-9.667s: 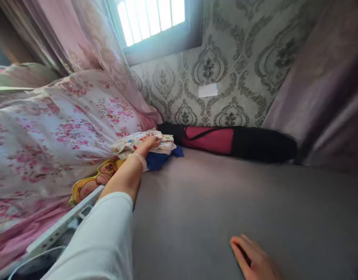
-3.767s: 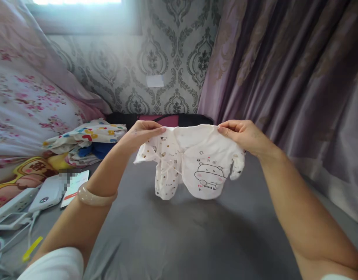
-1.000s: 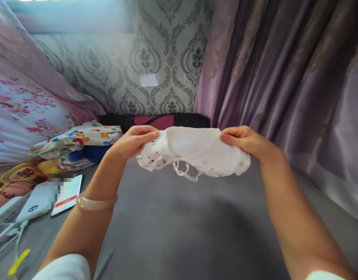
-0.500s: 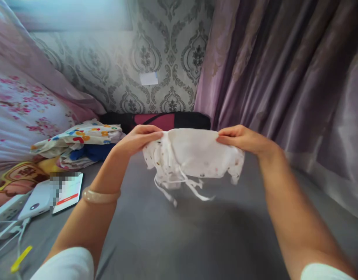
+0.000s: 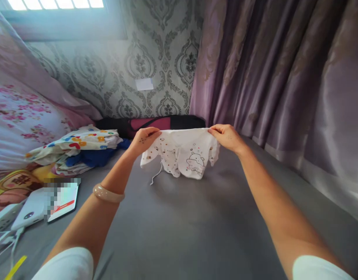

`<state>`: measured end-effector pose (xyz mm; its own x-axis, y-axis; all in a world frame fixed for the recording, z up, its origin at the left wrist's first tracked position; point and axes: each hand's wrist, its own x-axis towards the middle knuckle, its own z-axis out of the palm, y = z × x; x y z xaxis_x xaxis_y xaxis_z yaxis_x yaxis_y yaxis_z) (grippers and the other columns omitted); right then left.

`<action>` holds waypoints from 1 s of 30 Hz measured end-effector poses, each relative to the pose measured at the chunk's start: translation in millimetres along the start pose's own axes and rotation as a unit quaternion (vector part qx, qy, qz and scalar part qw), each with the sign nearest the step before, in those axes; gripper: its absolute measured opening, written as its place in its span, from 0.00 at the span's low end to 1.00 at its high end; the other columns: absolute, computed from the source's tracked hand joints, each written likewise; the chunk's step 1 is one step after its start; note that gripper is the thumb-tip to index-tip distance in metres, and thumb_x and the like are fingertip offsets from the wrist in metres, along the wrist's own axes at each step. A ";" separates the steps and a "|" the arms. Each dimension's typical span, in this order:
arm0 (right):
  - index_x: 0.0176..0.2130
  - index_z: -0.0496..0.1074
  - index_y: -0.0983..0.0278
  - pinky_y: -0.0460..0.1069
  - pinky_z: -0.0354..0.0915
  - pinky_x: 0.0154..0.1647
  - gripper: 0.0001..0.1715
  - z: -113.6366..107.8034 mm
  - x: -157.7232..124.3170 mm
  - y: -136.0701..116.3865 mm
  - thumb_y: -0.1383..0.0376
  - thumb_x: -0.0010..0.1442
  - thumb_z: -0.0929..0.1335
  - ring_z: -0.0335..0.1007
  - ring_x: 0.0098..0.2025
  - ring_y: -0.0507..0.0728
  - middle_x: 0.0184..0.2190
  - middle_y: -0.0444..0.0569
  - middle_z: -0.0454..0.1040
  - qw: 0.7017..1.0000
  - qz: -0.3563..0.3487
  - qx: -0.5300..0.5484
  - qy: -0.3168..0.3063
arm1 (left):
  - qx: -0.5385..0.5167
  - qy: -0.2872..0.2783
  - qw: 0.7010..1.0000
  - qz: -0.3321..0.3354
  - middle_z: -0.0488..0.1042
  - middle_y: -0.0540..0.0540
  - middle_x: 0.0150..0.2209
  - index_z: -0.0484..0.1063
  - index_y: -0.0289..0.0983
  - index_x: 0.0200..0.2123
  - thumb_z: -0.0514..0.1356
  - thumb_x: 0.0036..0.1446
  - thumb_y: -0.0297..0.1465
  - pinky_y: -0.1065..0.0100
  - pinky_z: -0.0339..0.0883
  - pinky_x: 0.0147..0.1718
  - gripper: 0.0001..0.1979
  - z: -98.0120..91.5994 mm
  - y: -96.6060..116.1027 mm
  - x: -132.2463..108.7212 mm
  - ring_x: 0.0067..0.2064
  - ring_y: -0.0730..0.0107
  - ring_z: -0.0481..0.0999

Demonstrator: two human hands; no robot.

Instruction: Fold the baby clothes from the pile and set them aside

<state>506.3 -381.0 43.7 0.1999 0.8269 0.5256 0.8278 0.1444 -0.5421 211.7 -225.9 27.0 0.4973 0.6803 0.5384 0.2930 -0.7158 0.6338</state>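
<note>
A small white baby shirt (image 5: 193, 155) hangs between my two hands over the grey bed sheet (image 5: 181, 225). It carries a line-drawn animal on one front panel and tiny coloured prints on the other panel and the sleeves. A thin white tie dangles at its left side. My left hand (image 5: 145, 139) pinches the top edge at one shoulder, closed on the cloth. At the other shoulder my right hand (image 5: 226, 136) grips the same edge between thumb and fingers. The lower hem hangs close to the sheet; whether it touches I cannot tell.
Folded clothes (image 5: 82, 144) are heaped at the left, beside a printed cushion (image 5: 17, 184). Nearer lie a tablet or phone (image 5: 63, 208), a white power bank (image 5: 31, 210) and a power strip with cables (image 5: 4, 219). A black-and-red long bag (image 5: 151, 123) lies along the wall; curtains (image 5: 269, 77) hang right.
The shirt has swung down and unfolded, so its printed front now shows. My hands have come slightly closer together, the right one moving left.
</note>
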 end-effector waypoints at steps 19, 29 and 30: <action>0.38 0.76 0.60 0.46 0.61 0.24 0.24 -50.0 -80.0 -63.3 0.45 0.58 0.66 0.67 0.27 0.53 0.29 0.46 0.75 0.990 0.058 0.112 -0.067 | 0.091 0.061 0.987 0.114 0.76 0.48 0.36 0.78 0.44 0.42 0.59 0.57 0.38 0.71 0.64 0.35 0.12 -60.7 80.1 -90.6 0.35 0.68 0.72; 0.37 0.77 0.63 0.45 0.62 0.24 0.21 -29.5 -48.8 -29.9 0.49 0.51 0.72 0.66 0.25 0.51 0.27 0.45 0.75 0.953 0.136 0.199 -0.186 | 0.033 -0.111 0.993 -0.038 0.73 0.51 0.24 0.78 0.36 0.32 0.59 0.54 0.44 0.76 0.57 0.20 0.17 -46.0 29.8 -61.5 0.23 0.75 0.66; 0.36 0.77 0.64 0.46 0.63 0.25 0.21 -16.8 -46.4 -17.7 0.50 0.50 0.72 0.66 0.25 0.51 0.26 0.44 0.74 0.949 0.136 0.192 -0.210 | 0.044 -0.139 0.988 -0.044 0.72 0.51 0.23 0.77 0.35 0.31 0.58 0.54 0.45 0.76 0.56 0.20 0.19 -32.2 11.8 -59.3 0.23 0.75 0.66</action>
<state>491.1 -431.1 40.0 0.0861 0.9940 0.0680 0.5078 0.0150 -0.8614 159.4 -269.6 20.4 0.6683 0.6795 0.3028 0.4086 -0.6754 0.6139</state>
